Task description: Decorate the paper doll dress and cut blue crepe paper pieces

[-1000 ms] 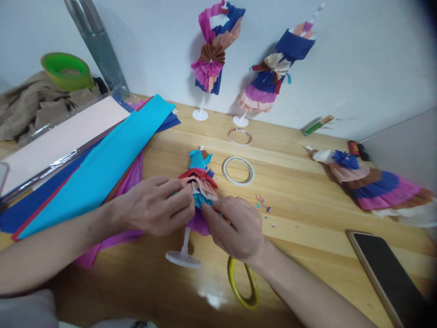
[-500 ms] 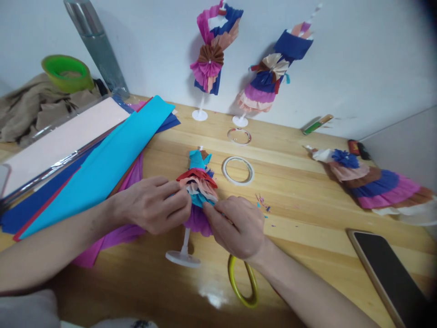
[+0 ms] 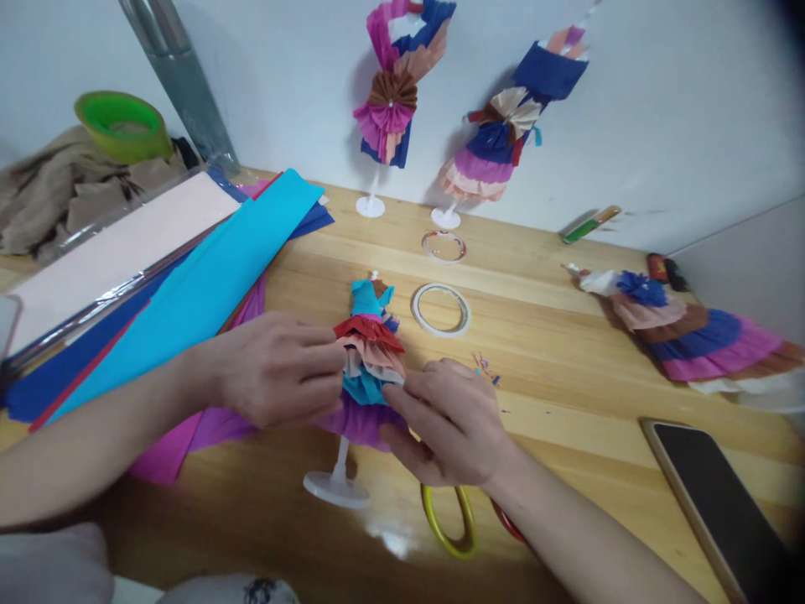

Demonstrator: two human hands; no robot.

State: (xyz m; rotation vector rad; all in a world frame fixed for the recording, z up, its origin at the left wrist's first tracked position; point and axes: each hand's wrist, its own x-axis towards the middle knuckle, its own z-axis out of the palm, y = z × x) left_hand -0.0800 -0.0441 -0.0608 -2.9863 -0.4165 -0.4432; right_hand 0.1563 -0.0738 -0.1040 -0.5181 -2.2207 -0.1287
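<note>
Across the wooden table (image 3: 566,352) under our hands, the largest thing is the stack of coloured paper (image 3: 207,277) left of the grip, cut off by the view's left edge and partly covered by our left forearm. The long layered dress (image 3: 710,335) lies well to the right, its hem running into the blurred edge; nearer us, the phone (image 3: 710,486) fades into the dark corner. Beyond the grip stand two dressed figures (image 3: 390,101), their tops cut off or nearly so. Between our hands is the small paper dress (image 3: 371,335) on its white stand. Its long axis rises from the round base on our side to the neck beyond the grip, leaning slightly right in view; which way its front faces, we cannot tell. Our left hand (image 3: 283,369) is curled at the skirt's left edge, its thumb hidden, so we cannot tell what it pinches. Our right hand (image 3: 446,419) has finger and thumb against the blue and purple layers; whether they clamp them is unclear. Below it, a yellow loop (image 3: 465,541) shows, and a red curve (image 3: 506,522) mostly hidden by the wrist.
</note>
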